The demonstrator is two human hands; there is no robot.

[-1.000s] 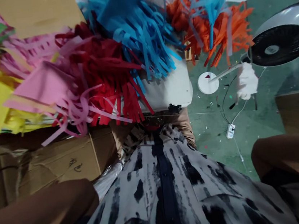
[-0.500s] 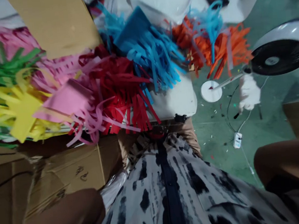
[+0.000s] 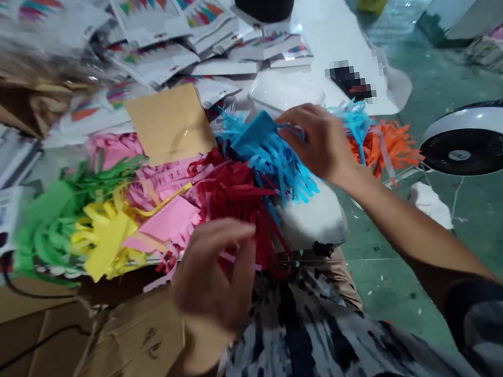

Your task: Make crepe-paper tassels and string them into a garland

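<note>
Piles of fringed paper lie along the table edge: green (image 3: 49,222), yellow (image 3: 104,240), pink (image 3: 164,220), red (image 3: 234,200), blue (image 3: 265,150) and orange (image 3: 386,141). My right hand (image 3: 322,143) reaches over the blue pile, its fingers pinched on a blue fringed piece. My left hand (image 3: 216,275) hovers in front of the red pile, fingers curled together near a thin pink strip; whether it holds the strip is unclear.
Stacks of printed packets (image 3: 157,59) cover the table behind. A brown card (image 3: 170,125) lies on the pink pile. A cardboard box (image 3: 116,352) stands at lower left. A white fan (image 3: 475,142) sits on the green floor at right.
The view has tilted up from my lap to the table. Both hands, out of sight before, have come up to the paper piles; the right one has taken hold of blue fringe.
</note>
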